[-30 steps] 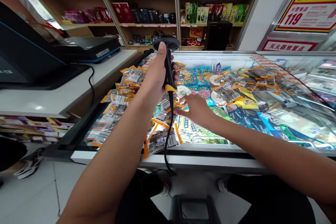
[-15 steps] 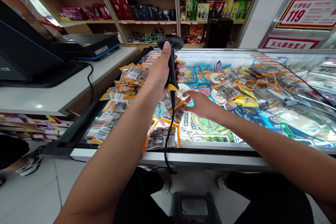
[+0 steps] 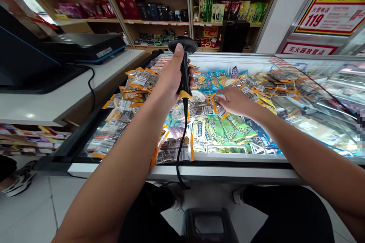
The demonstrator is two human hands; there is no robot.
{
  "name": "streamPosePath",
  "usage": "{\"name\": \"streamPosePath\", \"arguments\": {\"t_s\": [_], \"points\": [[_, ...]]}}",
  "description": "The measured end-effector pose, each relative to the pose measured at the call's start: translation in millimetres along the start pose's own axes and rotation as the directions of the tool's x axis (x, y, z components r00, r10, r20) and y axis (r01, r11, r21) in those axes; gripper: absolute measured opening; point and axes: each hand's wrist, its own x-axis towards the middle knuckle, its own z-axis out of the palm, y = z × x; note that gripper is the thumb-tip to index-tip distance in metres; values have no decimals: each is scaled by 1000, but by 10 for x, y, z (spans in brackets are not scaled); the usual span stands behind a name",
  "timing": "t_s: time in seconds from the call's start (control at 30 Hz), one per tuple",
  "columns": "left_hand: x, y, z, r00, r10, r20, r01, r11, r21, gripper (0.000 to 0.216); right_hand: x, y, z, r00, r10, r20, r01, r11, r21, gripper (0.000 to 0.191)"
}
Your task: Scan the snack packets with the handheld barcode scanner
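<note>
My left hand [image 3: 170, 79] is wrapped round the handle of a black barcode scanner [image 3: 184, 55] with a yellow band, held upright above the glass lid of a chest freezer [image 3: 199, 172]. Its black cable [image 3: 179, 152] hangs down over the freezer's front edge. My right hand [image 3: 234, 100] lies palm down with fingers spread on an orange-edged snack packet [image 3: 218, 105], one of several packets strewn over the glass [image 3: 319, 125]. Green pea packets [image 3: 225, 129] lie just in front of that hand.
A white counter [image 3: 65, 98] at left carries a black till screen [image 3: 25, 64] and a black printer [image 3: 85, 45]. Wooden shelves [image 3: 159, 0] of boxed goods line the back wall. A red and yellow 119 sign [image 3: 327, 11] hangs at right. A black stool [image 3: 209, 226] stands below me.
My right hand has slid right and further back across the packets, from beside the scanner cable to an orange-edged packet. The scanner stays held upright in my left hand.
</note>
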Motion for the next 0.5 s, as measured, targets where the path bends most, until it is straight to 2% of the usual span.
{"name": "streamPosePath", "arguments": {"t_s": [0.1, 0.23, 0.33, 0.5], "points": [[-13, -15, 4, 1000, 6, 5, -6, 999, 37, 51, -52, -36, -76, 993, -30, 114, 32, 999, -7, 46], [-34, -42, 42, 1000, 7, 24, -9, 997, 72, 51, -40, -8, -168, 971, 136, 195, -155, 984, 87, 64], [-48, -71, 82, 999, 18, 43, -22, 996, 81, 49, 1, 58, -199, 969, 176, 172, -202, 969, 144, 62], [-80, -119, 121, 994, -2, 106, -7, 997, 79, 49, 6, 139, -259, 976, 213, 53, -219, 932, 290, 55]]}}
